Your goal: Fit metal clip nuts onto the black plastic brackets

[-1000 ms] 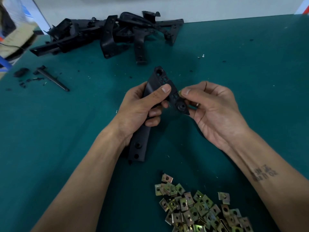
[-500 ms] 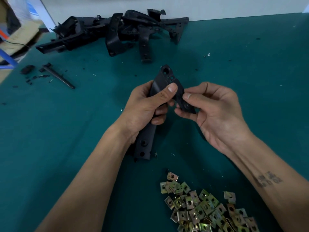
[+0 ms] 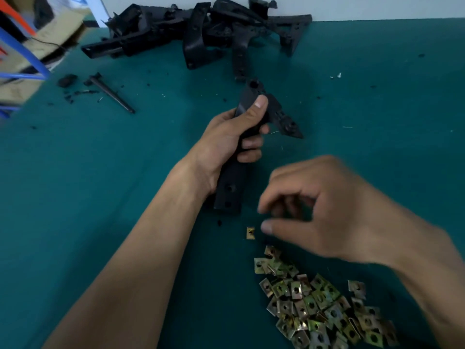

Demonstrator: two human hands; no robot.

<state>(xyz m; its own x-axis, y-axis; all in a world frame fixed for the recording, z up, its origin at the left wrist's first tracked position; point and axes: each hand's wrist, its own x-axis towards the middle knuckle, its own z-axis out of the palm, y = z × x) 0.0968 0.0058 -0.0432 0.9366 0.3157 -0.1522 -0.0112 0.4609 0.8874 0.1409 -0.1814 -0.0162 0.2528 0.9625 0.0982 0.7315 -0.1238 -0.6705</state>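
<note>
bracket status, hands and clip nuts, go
Left hand grips bracket. Right hand blurred, empty, above lone clip nut. Nut pile near. Nothing in the way.

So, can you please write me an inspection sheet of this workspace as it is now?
Surface: green table, black crumbs on it.
Job's things: bracket gripped upright; single clip nut lying apart; clip nut pile near; bracket heap far.
Clutter: black rod, black scraps.
Hands: left hand grips bracket; right hand blurred, fingers curled above single clip nut.
Cables: thin black wire on the cardboard, far left.
Surroundings: cardboard boxes, white wall.
</note>
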